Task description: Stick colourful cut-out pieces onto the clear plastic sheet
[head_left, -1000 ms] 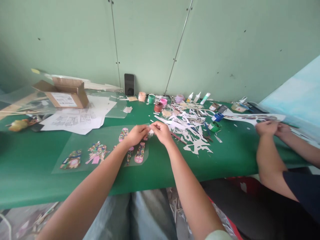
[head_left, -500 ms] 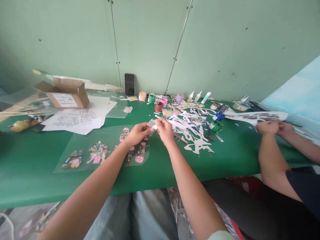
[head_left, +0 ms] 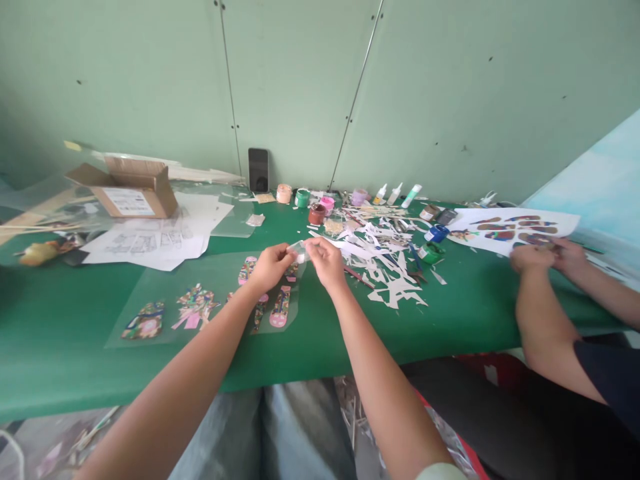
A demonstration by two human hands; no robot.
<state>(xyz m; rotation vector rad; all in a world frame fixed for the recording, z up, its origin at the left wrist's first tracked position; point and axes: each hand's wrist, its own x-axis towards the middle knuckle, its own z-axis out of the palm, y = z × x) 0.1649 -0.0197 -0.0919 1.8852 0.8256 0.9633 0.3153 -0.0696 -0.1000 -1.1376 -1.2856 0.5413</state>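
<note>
My left hand point(head_left: 270, 265) and my right hand point(head_left: 325, 259) meet above the green table point(head_left: 450, 313), pinching a small clear plastic piece point(head_left: 299, 249) between their fingertips. Just below the hands lies a clear plastic sheet point(head_left: 165, 280) carrying colourful paper cutouts point(head_left: 194, 305), among them a pink strip-shaped cutout point(head_left: 280, 307). A heap of white paper scraps point(head_left: 385, 260) spreads to the right of my right hand.
Small paint pots point(head_left: 316, 213) and glue bottles point(head_left: 395, 193) line the back by a phone point(head_left: 259, 169) leaning on the wall. A cardboard box point(head_left: 131, 187) and printed sheets point(head_left: 150, 237) sit at the left. A co-worker's hands point(head_left: 543, 257) hold a printed sheet point(head_left: 520, 228) at the right.
My hands stayed together, turning the small clear piece slightly between the fingertips. The co-worker lifted the printed sheet so that its coloured side now faces up.
</note>
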